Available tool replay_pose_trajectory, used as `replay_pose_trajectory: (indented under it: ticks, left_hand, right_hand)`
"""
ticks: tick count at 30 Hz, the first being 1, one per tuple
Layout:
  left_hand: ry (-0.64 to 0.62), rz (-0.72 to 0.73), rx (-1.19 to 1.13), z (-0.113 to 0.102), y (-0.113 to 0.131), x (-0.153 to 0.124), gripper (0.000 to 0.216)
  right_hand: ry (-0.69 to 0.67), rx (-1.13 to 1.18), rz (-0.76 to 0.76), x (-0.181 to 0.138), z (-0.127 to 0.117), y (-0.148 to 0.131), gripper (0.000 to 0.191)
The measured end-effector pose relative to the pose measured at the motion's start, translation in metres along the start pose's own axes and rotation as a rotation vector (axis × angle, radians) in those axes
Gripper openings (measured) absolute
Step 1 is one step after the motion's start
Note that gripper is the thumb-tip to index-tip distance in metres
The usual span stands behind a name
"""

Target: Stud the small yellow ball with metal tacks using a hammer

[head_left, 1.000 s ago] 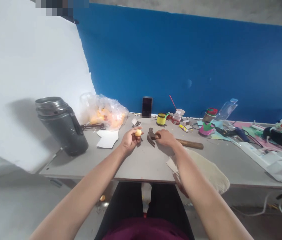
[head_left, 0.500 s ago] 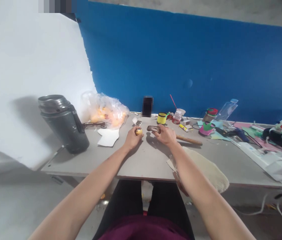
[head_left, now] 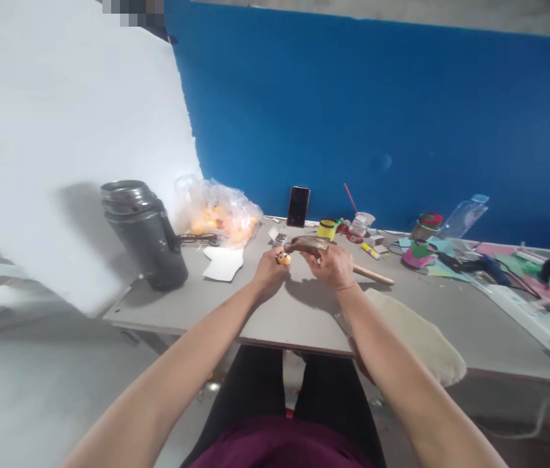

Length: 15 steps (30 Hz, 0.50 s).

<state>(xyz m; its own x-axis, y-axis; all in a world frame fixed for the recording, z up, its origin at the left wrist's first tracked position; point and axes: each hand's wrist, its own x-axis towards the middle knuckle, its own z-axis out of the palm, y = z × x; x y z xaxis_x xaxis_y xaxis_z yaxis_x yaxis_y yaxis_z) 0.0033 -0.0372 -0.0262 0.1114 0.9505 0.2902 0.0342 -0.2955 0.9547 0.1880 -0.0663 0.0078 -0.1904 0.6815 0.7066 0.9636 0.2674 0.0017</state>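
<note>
My left hand (head_left: 270,270) is closed on a small round yellow-orange ball (head_left: 283,259) held just above the grey table (head_left: 285,312). My right hand (head_left: 332,265) grips a hammer (head_left: 310,244) close to its metal head. The head is lifted over the ball and the wooden handle (head_left: 372,275) trails to the right, low over the table. Both hands nearly touch at the middle of the table.
A grey thermos jug (head_left: 147,234) stands at the left, with glasses (head_left: 197,239), white paper (head_left: 223,264) and a clear bag of orange things (head_left: 223,214) behind. A phone (head_left: 298,206), a yellow cup (head_left: 326,229) and craft clutter (head_left: 474,266) line the blue wall. A pale cloth (head_left: 416,335) hangs over the front edge.
My right hand has lifted the hammer head off the table and swung it up over the ball. The left hand kept hold of the ball. The view shifted left.
</note>
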Motion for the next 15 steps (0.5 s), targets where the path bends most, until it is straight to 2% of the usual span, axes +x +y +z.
replay_pose_trajectory:
  ticks: [4,8,13,15]
  left_hand:
    - [-0.006,-0.021,-0.010,0.0027,0.0006,-0.0059,0.032]
    - [-0.003,-0.053,-0.036,0.0040,0.0000,-0.0080,0.034]
    - [-0.022,-0.064,-0.118,0.0045,0.0008,-0.0074,0.032]
    - [-0.034,-0.070,-0.144,0.0052,0.0000,-0.0073,0.032]
  right_hand:
    - [-0.044,0.015,0.022,-0.0031,0.0014,0.0017,0.040]
    - [0.040,0.011,0.095,-0.0049,0.0068,0.0058,0.045]
    - [-0.016,-0.002,0.052,-0.0065,0.0089,0.0067,0.050]
    - [0.003,-0.012,0.054,-0.0067,0.0097,0.0072,0.053]
